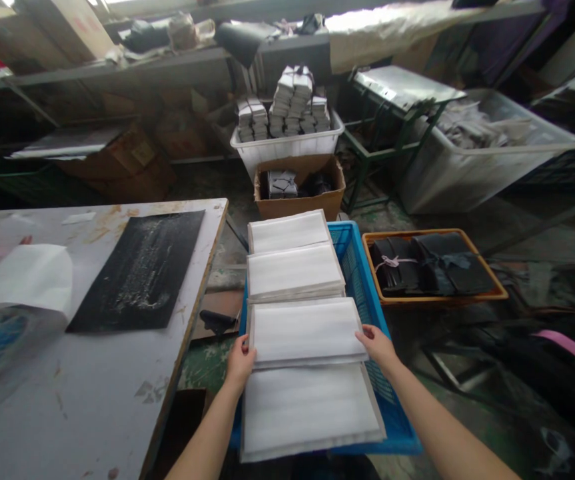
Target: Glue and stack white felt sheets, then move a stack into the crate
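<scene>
Several stacks of white rectangular sheets with grey edges lie in a row in a blue plastic crate (367, 287). My left hand (240, 360) grips the left edge of the third stack (304, 331) from the far end, fingers bent round it. On that same stack's right edge sits my right hand (377, 343), thumb on top and fingers at the side. Nearest to me lies another stack (310, 407); beyond the held one are two more, a middle stack (294, 270) and a far stack (290, 230).
A worktable (92, 393) with a black sheet (140, 270) stands at left. Right of the crate is an orange basket (434, 300) of tied dark bundles. Beyond are a cardboard box (300, 208), a white tub (287, 148) of bundles and a large bin (460, 173).
</scene>
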{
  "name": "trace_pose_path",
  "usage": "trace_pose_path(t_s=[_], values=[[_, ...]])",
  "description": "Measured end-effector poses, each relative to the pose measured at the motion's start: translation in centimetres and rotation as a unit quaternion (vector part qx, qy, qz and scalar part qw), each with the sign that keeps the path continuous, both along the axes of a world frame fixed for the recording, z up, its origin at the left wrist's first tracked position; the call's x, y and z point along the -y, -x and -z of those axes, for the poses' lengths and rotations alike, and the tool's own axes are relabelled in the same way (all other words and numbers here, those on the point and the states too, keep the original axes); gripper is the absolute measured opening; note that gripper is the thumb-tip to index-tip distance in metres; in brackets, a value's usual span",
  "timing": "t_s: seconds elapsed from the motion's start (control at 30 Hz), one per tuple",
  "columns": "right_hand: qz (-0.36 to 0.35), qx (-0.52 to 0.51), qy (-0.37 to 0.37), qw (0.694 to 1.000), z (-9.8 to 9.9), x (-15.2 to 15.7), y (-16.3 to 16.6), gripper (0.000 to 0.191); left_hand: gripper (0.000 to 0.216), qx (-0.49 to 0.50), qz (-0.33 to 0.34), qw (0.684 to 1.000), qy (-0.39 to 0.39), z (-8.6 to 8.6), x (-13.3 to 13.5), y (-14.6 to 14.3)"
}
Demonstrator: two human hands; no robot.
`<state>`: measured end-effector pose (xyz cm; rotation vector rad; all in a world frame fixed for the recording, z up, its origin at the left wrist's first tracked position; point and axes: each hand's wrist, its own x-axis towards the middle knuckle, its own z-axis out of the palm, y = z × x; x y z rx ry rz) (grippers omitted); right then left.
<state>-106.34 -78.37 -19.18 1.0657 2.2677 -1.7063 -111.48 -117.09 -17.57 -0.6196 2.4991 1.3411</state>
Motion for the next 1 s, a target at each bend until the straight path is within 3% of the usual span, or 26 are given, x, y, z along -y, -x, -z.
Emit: trace_pose_path(t_s=[0.23, 0.57, 0.7, 0.8, 0.9, 1.0], values=[[-0.024, 0.004, -0.024, 0.999, 1.8, 0.8, 0.4, 0.017, 0.048, 0.009, -0.002, 0.997, 0.082, 1.0, 0.4, 1.5], [-0.067, -0.069, -0.06, 0.994, 1.5, 1.3, 4.0, 0.029, 0.06, 0.03, 0.003, 0.997, 0.064, 1.4, 0.5, 2.6], [-0.078, -0.028, -0.103, 0.991, 1.8, 1.3, 4.5, 0.029, 0.061, 0.026, 0.007, 0.997, 0.066, 1.5, 0.4, 2.7], [-0.086, -0.011, -0.175, 0.981, 1.1, 1.7, 4.2, 0.047, 0.065, -0.005, 0.007, 0.994, 0.108, 0.8, -0.2, 2.5], [-0.114, -0.031, -0.267, 0.956, -0.5, 2.9, 3.4, 0.063, 0.061, -0.117, 0.092, 0.959, 0.24, -0.6, -1.5, 1.8], [-0.185, -0.057, -0.321, 0.927, -1.7, 4.5, 2.5, 0.054, 0.048, -0.142, 0.249, 0.898, 0.333, -1.6, -3.0, 1.3]])
